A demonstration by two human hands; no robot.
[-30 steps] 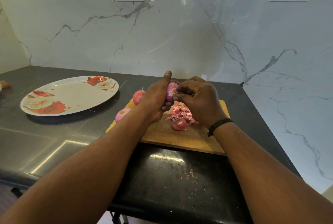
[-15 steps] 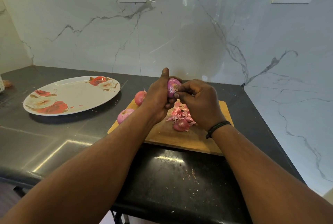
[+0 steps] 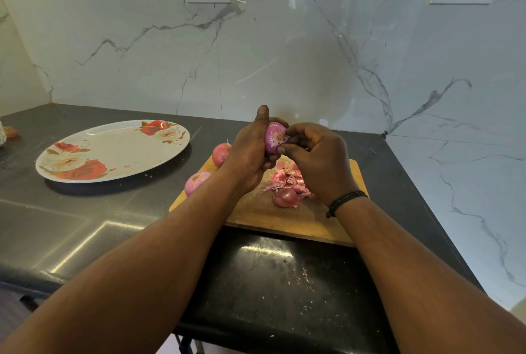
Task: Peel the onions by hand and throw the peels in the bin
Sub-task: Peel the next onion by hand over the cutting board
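Note:
My left hand (image 3: 250,154) grips a small purple onion (image 3: 273,137) above the wooden cutting board (image 3: 256,211), thumb pointing up. The fingertips of my right hand (image 3: 316,163) pinch at the onion's skin on its right side. A heap of pink onion peels (image 3: 287,183) lies on the board beneath my hands. Two more onions sit at the board's left edge: one at the back (image 3: 221,153), one nearer (image 3: 196,181). No bin is in view.
A large oval floral plate (image 3: 113,151) lies on the black countertop (image 3: 85,225) to the left. Marble walls with two sockets stand behind and to the right. Peel crumbs are scattered on the counter in front of the board.
Both hands have lifted the onion slightly and turned it; my right fingers have shifted on its skin. The onions on the board have not moved.

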